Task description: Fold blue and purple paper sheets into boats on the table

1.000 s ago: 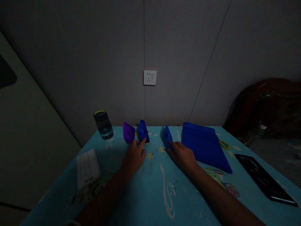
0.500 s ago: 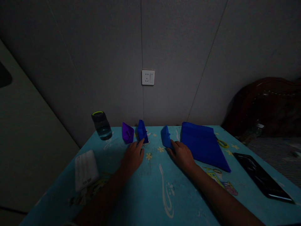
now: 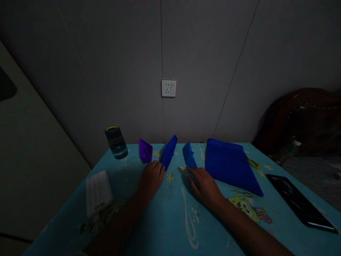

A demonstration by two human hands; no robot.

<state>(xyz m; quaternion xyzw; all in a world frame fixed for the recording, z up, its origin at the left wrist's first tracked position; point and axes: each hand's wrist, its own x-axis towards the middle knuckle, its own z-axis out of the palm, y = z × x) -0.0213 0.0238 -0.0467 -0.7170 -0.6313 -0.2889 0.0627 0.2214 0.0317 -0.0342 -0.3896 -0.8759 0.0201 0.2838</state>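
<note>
Boats (image 3: 168,153) folded from paper, three of them, sit in a loose row near the far edge of the blue tablecloth (image 3: 170,224). The purple boat (image 3: 145,152) is at the left, apart from both hands, its folds apparently complete. In the middle, the dark blue boat leans, its upper tip toward the right; the left hand (image 3: 152,176) has its fingers curled in close at the near end and seems to grip it there, though the knuckles hide the exact contact. To the right, the lighter blue boat (image 3: 189,155) stands on the cloth with its near end at the fingertips of the right hand (image 3: 205,183), which is loosely open, thumb spread from the index finger, gripping nothing; whether it touches the paper I cannot tell. All three look fully folded, so the creasing seems done, and any remaining work appears to be in how the two blue boats are placed. Beyond the right hand, blue sheets (image 3: 230,165) lie flat and unfolded. A bottle (image 3: 117,145) stands at the far left.
</note>
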